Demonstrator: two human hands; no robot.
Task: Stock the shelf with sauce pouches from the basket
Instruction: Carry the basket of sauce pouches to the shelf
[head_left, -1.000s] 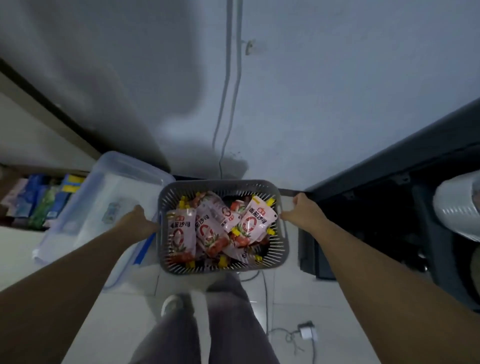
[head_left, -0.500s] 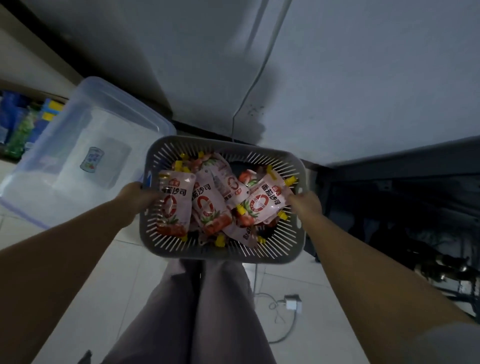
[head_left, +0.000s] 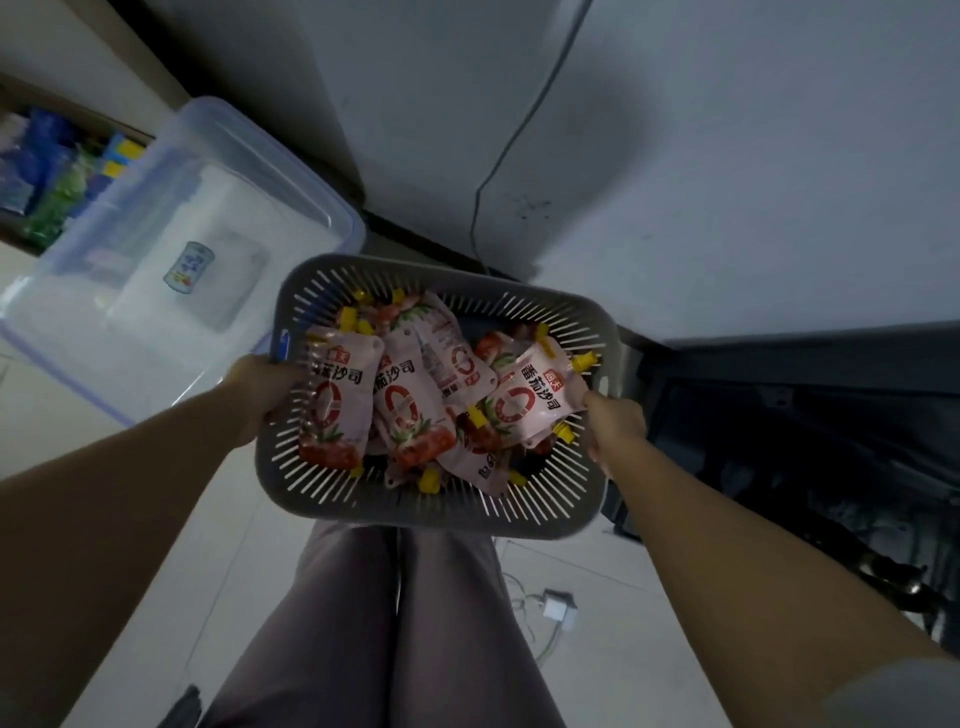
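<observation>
While the basket (head_left: 441, 499) is holding sauce pouches (head_left: 410, 410), the left hand (head_left: 262, 387) and right hand (head_left: 615, 423) are gripping its opposite rims.

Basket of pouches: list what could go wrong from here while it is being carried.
1. The pouches lie in a loose heap in the basket, which the left hand and right hand hold only at its two ends; a tilt could spill some.
2. A corded charger lies on the floor near the legs: a possible trip.
3. The clear bin sits close on the left; the basket might knock it.
</observation>
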